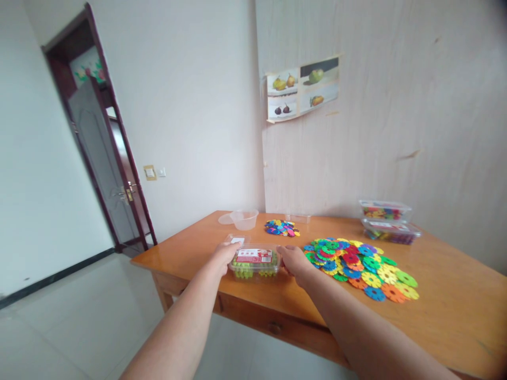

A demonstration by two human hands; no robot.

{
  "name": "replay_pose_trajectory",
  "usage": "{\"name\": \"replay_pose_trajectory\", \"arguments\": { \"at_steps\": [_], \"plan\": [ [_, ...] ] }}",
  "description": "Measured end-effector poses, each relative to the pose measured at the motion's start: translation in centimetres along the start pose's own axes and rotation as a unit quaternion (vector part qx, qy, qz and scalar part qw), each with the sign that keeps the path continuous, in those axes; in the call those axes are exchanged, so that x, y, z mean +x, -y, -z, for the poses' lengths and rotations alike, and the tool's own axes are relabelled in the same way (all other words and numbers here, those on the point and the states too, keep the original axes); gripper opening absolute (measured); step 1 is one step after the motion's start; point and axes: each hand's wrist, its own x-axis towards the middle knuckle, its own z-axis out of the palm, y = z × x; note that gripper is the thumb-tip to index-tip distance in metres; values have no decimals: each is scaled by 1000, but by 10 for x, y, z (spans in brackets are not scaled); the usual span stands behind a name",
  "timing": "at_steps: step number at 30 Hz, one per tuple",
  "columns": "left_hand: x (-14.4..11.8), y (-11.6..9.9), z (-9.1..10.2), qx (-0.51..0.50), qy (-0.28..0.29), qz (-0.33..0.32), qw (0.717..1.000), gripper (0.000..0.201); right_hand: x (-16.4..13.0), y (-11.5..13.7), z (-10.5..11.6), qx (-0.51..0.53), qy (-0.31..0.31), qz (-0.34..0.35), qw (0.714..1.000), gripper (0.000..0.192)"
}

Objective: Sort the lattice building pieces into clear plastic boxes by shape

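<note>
A clear plastic box (255, 262) with a red and white label sits near the front edge of the table, yellow-green toy pieces showing through its walls. My left hand (225, 255) grips its left end, fingers closed on the rim. At the opposite end my right hand (292, 258) holds the box the same way, thumb towards the lid. Just behind the left hand lies another clear plastic piece (236, 239) with a white label, partly hidden. To the right of my right hand spreads a big pile of colourful notched plastic discs (356, 264).
On the wooden table (190, 248) stand a translucent round tub (244, 219) and a flat lid (225, 218). Behind are a smaller heap of discs (282, 228) and a clear tray (299, 218). Two stacked filled boxes (390, 224) stand at the back right, near the wall.
</note>
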Motion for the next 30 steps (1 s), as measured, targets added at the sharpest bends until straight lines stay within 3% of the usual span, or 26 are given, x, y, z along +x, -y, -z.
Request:
{"name": "replay_pose_trajectory", "arguments": {
  "at_steps": [8, 17, 30],
  "plan": [
    [-2, -1, -3, -27, -11, 34, 999, 21, 10, -11, -12, -46, -66, 57, 995, 23],
    [1, 0, -6, -41, -21, 42, 998, 26, 15, -14, -13, -74, -100, 71, 990, 18],
    [15, -7, -5, 7, -17, 56, 998, 27, 18, 0, -3, 13, -31, -46, 998, 22]
  ]
}}
